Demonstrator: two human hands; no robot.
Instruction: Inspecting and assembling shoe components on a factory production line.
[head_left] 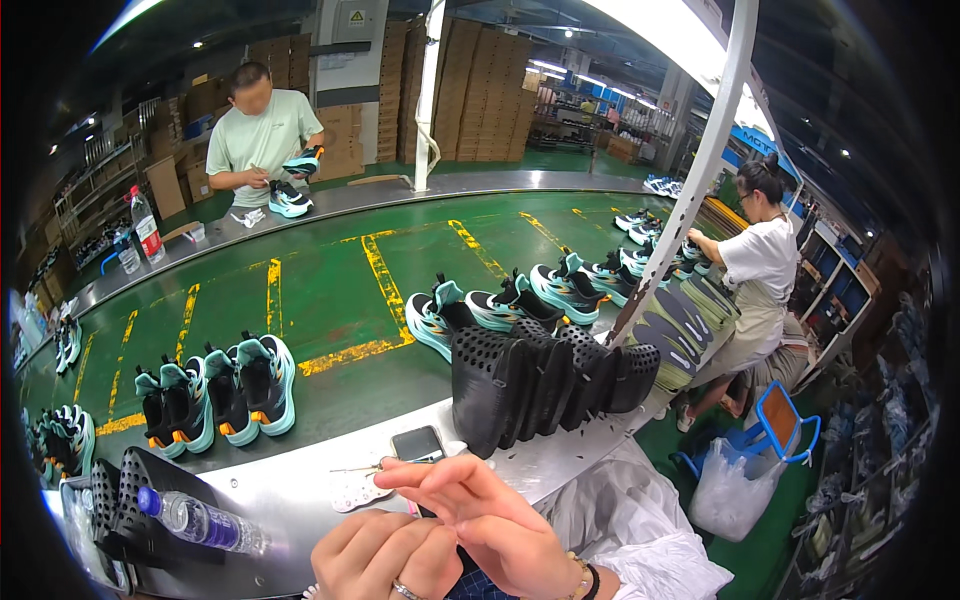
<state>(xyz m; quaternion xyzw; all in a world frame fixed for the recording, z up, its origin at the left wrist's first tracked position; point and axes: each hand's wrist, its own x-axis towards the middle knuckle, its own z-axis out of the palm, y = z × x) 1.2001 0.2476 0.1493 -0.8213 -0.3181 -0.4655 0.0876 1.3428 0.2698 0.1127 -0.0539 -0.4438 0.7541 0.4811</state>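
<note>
My left hand [378,553] is curled into a fist with a ring on one finger, and whatever may be inside it is hidden. Against it rests my right hand [495,518], its fingers stretched out and a bracelet on the wrist. No object shows in the right hand. Just beyond the hands, on the metal bench edge, lie a phone [418,444] and a white dotted item [355,491]. A thin metal tool [358,470] lies across that item, partly hidden by my right fingertips.
Black perforated blocks [490,385] stand on the bench to the right, with a white post [690,160] behind. A water bottle [205,522] leans at left. Several sneakers [265,385] sit on the green conveyor [330,290]. Two co-workers [262,140] [765,250] stand beside it.
</note>
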